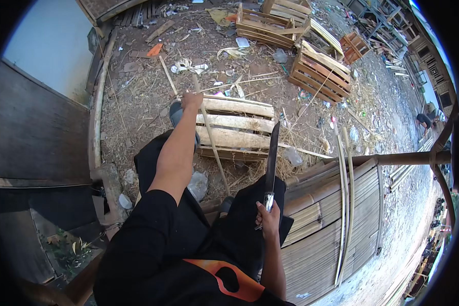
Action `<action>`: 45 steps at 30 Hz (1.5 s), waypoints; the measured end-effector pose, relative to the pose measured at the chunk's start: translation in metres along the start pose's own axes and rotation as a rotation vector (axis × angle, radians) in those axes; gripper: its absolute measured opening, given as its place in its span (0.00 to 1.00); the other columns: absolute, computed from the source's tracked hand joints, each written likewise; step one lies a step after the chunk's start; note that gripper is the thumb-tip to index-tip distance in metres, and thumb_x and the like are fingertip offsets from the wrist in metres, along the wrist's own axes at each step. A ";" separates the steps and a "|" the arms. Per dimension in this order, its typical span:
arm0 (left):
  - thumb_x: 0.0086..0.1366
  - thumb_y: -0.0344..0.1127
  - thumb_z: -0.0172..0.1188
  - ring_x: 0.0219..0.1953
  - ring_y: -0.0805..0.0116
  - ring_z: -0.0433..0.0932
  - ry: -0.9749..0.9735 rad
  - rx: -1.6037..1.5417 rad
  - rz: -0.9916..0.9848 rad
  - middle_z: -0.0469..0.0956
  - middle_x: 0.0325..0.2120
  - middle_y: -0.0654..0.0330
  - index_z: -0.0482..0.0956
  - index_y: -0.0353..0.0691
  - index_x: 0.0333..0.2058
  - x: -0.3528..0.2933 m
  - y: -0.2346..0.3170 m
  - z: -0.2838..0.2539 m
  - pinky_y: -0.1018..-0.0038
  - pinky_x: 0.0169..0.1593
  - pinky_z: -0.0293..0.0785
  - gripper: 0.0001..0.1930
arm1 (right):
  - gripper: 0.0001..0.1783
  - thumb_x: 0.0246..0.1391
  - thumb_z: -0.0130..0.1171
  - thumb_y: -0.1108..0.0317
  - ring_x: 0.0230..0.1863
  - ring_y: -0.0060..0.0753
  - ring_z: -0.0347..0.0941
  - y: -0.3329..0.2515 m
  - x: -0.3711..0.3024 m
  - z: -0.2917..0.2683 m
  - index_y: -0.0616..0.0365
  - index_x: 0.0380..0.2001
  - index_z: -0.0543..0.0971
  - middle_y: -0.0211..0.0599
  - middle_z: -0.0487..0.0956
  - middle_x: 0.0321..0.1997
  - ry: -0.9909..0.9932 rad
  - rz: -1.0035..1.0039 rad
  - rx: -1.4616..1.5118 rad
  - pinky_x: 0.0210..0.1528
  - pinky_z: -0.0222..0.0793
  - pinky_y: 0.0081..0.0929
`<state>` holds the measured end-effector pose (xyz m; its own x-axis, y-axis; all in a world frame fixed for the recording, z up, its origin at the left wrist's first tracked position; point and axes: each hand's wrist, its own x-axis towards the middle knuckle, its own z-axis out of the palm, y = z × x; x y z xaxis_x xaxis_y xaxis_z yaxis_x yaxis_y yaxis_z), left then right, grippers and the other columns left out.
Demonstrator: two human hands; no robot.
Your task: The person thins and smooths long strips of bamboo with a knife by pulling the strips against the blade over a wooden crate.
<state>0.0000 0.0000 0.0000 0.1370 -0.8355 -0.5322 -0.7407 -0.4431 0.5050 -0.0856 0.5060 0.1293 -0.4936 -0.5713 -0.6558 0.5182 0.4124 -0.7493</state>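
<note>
A long thin strip [212,140] of pale wood or bamboo slants across a slatted wooden crate [239,122], its lower end near my foot. My left hand [191,101] is stretched forward and closed around the strip's upper part, at the crate's left corner. Close to my right knee, my right hand [268,217] is wrapped round the silver-coloured handle of a machete [272,163]. The long dark blade points away from me, beside the crate's right side and apart from the strip.
More crates [319,74] stand ahead on the right. Straw, plastic scraps and loose sticks litter the dirt ground [137,102]. At my right is a bamboo bench [316,234] with two pale strips [344,204] leaning over it. A dark wall [41,122] rises on the left. Another person [424,120] crouches far right.
</note>
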 end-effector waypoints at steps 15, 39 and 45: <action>0.61 0.46 0.63 0.57 0.39 0.72 0.189 -0.114 0.149 0.70 0.54 0.31 0.56 0.22 0.62 0.083 -0.034 0.059 0.58 0.60 0.67 0.41 | 0.14 0.56 0.65 0.69 0.15 0.19 0.66 -0.028 0.041 0.024 0.56 0.34 0.66 0.26 0.69 0.19 -0.022 0.095 0.067 0.16 0.65 0.21; 0.76 0.47 0.45 0.21 0.78 0.66 -0.314 -0.834 1.267 0.65 0.23 0.66 0.70 0.37 0.46 -0.239 0.138 -0.071 0.80 0.27 0.66 0.17 | 0.15 0.57 0.63 0.67 0.18 0.23 0.70 0.003 0.027 0.004 0.60 0.38 0.68 0.30 0.71 0.21 -0.089 -0.121 0.150 0.19 0.69 0.25; 0.70 0.36 0.59 0.38 0.69 0.84 -0.346 -0.238 1.415 0.85 0.33 0.55 0.79 0.32 0.44 -0.242 0.055 -0.120 0.72 0.39 0.78 0.12 | 0.13 0.56 0.63 0.68 0.19 0.21 0.69 -0.006 0.022 0.019 0.59 0.37 0.68 0.29 0.71 0.23 -0.096 -0.107 0.064 0.20 0.69 0.24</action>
<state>0.0051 0.1387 0.2382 -0.7773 -0.5067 0.3730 0.0062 0.5866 0.8098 -0.0861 0.4776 0.1215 -0.4807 -0.6764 -0.5581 0.5108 0.3013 -0.8052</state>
